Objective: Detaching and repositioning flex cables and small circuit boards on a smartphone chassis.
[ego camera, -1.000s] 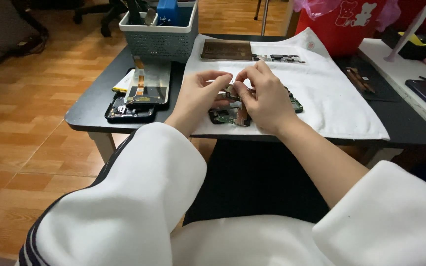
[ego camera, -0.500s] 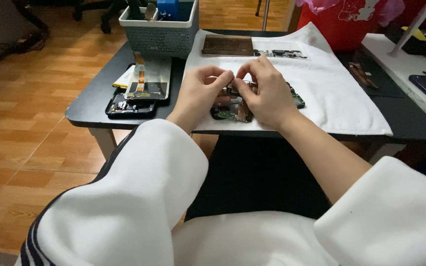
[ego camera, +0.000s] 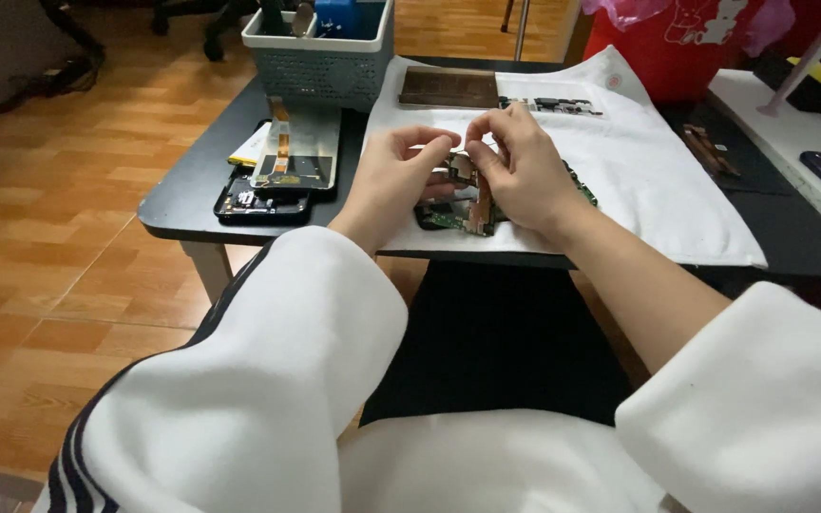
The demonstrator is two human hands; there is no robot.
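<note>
both hands, left (ego camera: 393,176) and right (ego camera: 522,166), fingertips pinched on the opened phone (ego camera: 467,204) under them, grey basket (ego camera: 320,57) beyond the left

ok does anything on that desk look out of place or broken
The opened phone under the left hand and right hand lies with its green boards bare, on the white sheet. Left of it, a stack of phone parts sits askew, reaching close to the black table's edge. Nothing looks spilled.

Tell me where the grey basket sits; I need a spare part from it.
The grey basket stands at the far left of the black table, just behind the stacked phone parts.
</note>
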